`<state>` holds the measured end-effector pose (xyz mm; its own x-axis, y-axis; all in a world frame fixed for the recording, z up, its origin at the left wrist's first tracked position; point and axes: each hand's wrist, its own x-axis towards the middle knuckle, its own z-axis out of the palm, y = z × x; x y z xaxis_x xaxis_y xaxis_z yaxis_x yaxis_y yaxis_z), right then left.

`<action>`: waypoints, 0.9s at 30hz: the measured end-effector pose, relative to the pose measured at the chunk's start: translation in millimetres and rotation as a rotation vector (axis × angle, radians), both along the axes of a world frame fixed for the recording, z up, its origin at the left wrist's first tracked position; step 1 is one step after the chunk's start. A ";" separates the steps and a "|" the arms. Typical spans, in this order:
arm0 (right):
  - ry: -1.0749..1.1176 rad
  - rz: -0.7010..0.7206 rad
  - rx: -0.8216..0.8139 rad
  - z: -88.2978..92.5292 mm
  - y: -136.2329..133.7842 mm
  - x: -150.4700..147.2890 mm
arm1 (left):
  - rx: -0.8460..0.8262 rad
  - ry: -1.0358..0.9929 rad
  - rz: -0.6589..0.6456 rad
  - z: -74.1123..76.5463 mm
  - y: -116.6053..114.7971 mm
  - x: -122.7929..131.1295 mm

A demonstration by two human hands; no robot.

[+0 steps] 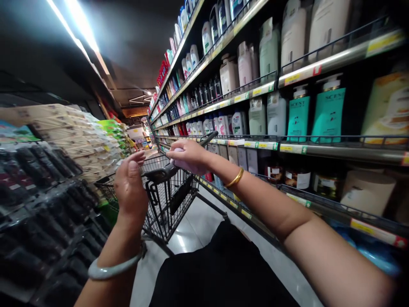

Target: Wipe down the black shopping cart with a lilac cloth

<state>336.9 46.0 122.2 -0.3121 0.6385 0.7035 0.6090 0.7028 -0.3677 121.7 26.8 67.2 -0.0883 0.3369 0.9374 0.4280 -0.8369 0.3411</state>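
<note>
head view. far left: tiers of dark packaged goods (35, 179), blurred, plastic catching light. behind and above them, a tall stack of beige packages (64, 136), then bright green packs (110, 126) further down the aisle.

left hand (131, 181) raised, palm turned inward, fingers loosely bent toward the right; grip released, nothing seen in it. pale bracelet (111, 269) on that wrist. just right of the hand, the black wire shopping cart (185, 187), standing in the aisle, its handle (159, 174) on the near side.

centre: right hand (191, 154) reaches across over the handle, fingers closed around a pale lilac item (189, 166); mostly covered by the hand, kind cannot be told. item sits above the near edge of the cart; whether it touches the handle, cannot tell. gold bangle (235, 178) on the right wrist. below, black clothing (223, 273) over the person's lap or legs, pale tiled floor (194, 226) around it.

right side: long shelving (338, 151) with price strips, rows of bottles receding. nearer, two turquoise pump bottles (329, 113) upright; under them, dark jars (297, 178). far right edge, a yellow-and-white pack (388, 108).
</note>
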 end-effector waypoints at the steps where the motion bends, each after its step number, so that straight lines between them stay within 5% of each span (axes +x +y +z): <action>1: -0.023 0.000 0.023 -1.8 1.8 -5.8 | 0.036 0.045 0.041 4.7 -6.0 6.5; 7: -0.092 0.045 0.055 1.7 22.7 -22.8 | 0.047 0.345 0.342 6.8 -8.5 25.1; 12: -0.029 -0.160 0.144 -11.6 11.5 -48.3 | 0.001 0.273 0.371 1.4 4.2 11.9; 17: -0.036 -0.097 0.320 -26.8 6.5 -51.2 | 0.027 0.242 0.349 -0.1 0.9 -7.9; 22: 0.113 -0.267 0.121 -18.2 12.7 -53.7 | 0.074 0.220 0.340 -1.4 -3.8 -21.1; 27: -0.042 -0.115 0.218 -0.4 4.5 -75.6 | 0.053 0.164 0.355 -0.3 -10.0 -31.7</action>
<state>261.3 50.5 121.9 -0.2774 0.5061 0.8166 0.7012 0.6877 -0.1880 89.9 16.8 66.9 -0.0379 0.2632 0.9640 0.7395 -0.6414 0.2042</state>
